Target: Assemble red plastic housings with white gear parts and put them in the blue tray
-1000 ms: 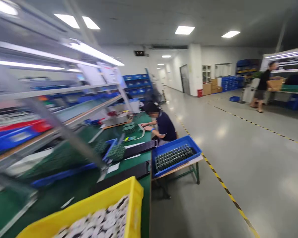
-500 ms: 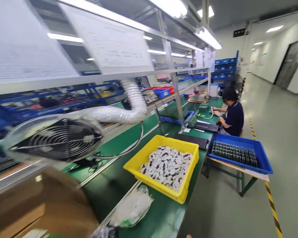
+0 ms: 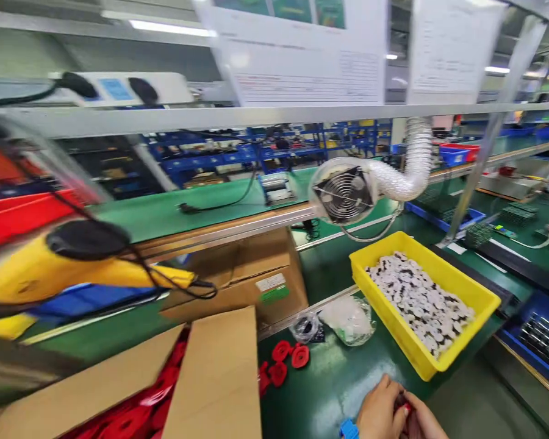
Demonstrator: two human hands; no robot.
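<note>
- A small red part (image 3: 406,407) is sitting pinched between the two hands at the bottom edge of the view, mostly hidden by the fingers (image 3: 384,396).
- More red parts (image 3: 287,358), round and flat, are lying loose on the green table (image 3: 329,390), beside the open cardboard box (image 3: 210,372).

Near the counter's (image 3: 329,384) front edge, both hands (image 3: 396,414) are set together. The tray (image 3: 457,286) of discs is placed behind and right of them; the carton (image 3: 210,378) lies left, small parts (image 3: 286,360) and a bag (image 3: 348,318) between.
</note>
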